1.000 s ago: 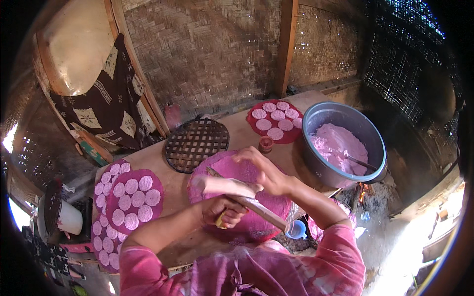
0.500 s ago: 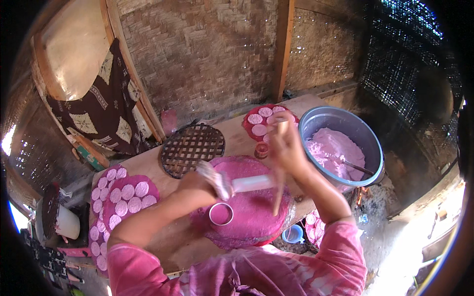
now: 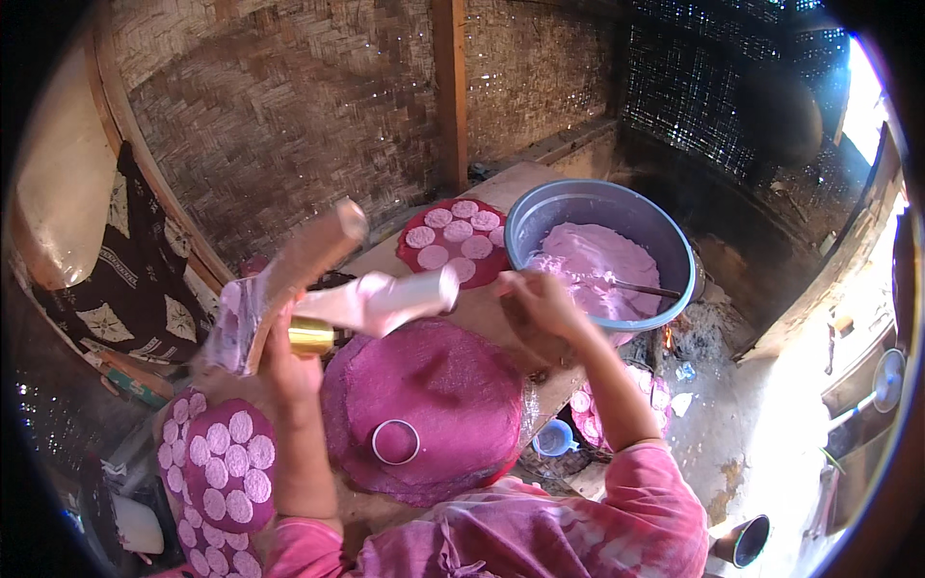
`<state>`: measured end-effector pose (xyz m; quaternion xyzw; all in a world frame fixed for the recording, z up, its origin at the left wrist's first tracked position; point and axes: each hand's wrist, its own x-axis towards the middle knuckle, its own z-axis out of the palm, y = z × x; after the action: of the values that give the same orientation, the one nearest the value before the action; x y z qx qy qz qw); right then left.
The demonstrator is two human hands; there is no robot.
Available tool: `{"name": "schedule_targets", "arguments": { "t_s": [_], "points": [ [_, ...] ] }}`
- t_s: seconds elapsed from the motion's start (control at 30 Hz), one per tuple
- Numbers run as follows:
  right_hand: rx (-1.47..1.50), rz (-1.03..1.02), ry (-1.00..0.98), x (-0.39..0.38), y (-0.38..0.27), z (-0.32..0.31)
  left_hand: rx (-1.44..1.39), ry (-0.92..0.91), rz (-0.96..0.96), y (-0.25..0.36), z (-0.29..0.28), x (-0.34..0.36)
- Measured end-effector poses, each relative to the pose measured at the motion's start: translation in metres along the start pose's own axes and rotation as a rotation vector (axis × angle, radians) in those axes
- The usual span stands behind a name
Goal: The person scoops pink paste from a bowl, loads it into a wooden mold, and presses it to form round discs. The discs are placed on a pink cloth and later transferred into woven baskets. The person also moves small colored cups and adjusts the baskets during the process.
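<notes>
Stretching diagonally beneath everything, the worktop (image 3: 487, 308) carries a wide blue-grey basin (image 3: 607, 204) of pink mixture (image 3: 602, 252), a magenta round sheet (image 3: 453, 424) nearest the body, and a red sheet (image 3: 494, 264) of pale discs beside the basin. Raised above the worktop's left part, the person's left hand (image 3: 289, 352) appears clamped around a wooden bar (image 3: 313, 246), with a pale cylinder (image 3: 385, 301) and a shiny yellow piece (image 3: 310, 337) angled out beside it. The right hand (image 3: 544, 313) hovers just beside the basin, its fingers curled; whether they grip anything cannot be told. A thin white ring (image 3: 395, 421) lies on the magenta sheet.

With several pieces in one grasp, a loose hold could let the cylinder slip onto the sheet; a careless right forearm could knock the basin's rim.

Blur hides how the held pieces join, and the lens rim cuts off the outer edges.
</notes>
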<state>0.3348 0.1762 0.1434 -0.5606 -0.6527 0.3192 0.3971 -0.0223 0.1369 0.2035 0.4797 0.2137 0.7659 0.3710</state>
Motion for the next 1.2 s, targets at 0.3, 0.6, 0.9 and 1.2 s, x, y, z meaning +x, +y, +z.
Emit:
{"name": "schedule_targets", "arguments": {
  "t_s": [0.3,0.6,0.9,1.2],
  "points": [
    [-1.234,0.45,-0.228,0.0,0.089,-0.158,1.691,-0.596,0.855,-0.042,-0.032,-0.018],
    [-1.305,0.192,-0.081,0.075,0.102,-0.147,1.349,-0.614,0.643,-0.07,-0.018,-0.027],
    [-1.284,-0.002,-0.273,0.098,0.115,-0.104,1.403,-0.475,0.629,-0.059,-0.014,-0.024],
    [-0.776,0.177,-0.285,0.04,0.037,-0.158,1.056,-0.49,0.513,0.009,0.03,0.03]
  ]
}}
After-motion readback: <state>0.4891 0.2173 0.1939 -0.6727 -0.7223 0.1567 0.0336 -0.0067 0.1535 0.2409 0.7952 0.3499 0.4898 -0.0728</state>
